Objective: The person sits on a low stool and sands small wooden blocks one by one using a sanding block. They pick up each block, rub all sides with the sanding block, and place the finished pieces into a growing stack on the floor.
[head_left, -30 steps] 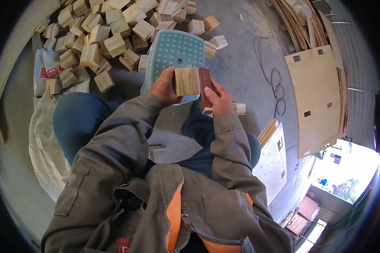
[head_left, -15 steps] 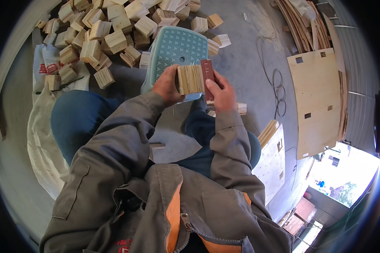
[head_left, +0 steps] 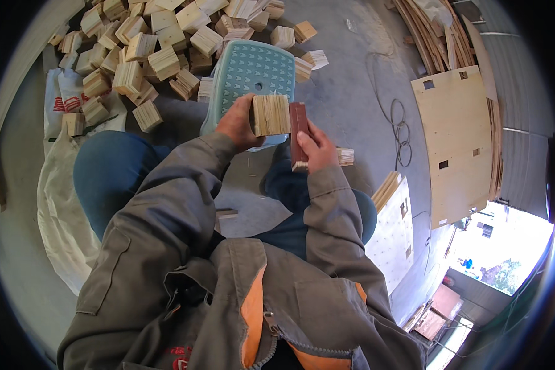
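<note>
Far left of the grip there's a heap of loose wooden blocks [head_left: 164, 63]. Left hand [head_left: 235, 125] has fingers wrapped around the layered block [head_left: 271, 116], over the near end of the teal stool [head_left: 253, 65]; can't tell if it's resting on it. Just right of that, the red-brown bar [head_left: 298, 126] sits against or right beside the block, pinched in the right hand [head_left: 320, 150]. Half a second ago the bar poked above the block; now it's slid lower, so I'd guess mid-rub, face not finished.
</note>
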The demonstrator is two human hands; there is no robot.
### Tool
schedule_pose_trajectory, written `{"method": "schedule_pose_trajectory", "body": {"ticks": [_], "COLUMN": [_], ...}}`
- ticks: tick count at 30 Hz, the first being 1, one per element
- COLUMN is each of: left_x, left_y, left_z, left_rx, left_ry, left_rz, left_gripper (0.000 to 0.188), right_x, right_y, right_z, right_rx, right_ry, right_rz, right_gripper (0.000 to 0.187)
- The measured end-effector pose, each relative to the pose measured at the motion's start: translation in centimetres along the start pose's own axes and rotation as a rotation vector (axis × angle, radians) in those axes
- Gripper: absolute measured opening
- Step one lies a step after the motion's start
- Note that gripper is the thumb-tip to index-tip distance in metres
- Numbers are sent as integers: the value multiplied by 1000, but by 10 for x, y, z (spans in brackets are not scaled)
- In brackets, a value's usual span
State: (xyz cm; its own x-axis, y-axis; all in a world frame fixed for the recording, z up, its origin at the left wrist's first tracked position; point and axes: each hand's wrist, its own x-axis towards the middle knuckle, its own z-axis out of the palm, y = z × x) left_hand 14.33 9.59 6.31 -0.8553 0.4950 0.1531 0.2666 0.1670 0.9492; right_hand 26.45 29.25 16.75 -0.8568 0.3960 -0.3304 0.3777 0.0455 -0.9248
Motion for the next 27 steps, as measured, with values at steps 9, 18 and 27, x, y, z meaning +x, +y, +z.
{"method": "schedule_pose_trajectory", "body": {"ticks": [9,18,27], "left_x": [0,-2,-2], "left_y": [6,1,-2], "left_z": [1,6,9], "left_rx": [65,70,62], "left_ry": [14,50,93], "left_rz": [3,28,26], "left_gripper": [92,99,104], "right_x": [-51,-51,0], "right_y": [4,10,-16], "right_z": [-2,44,69], "right_rx": [-33,-994,-1078], "right_ry": [201,226,268], "right_rz": [27,-712,-592], "right_gripper": [59,64,59]}}
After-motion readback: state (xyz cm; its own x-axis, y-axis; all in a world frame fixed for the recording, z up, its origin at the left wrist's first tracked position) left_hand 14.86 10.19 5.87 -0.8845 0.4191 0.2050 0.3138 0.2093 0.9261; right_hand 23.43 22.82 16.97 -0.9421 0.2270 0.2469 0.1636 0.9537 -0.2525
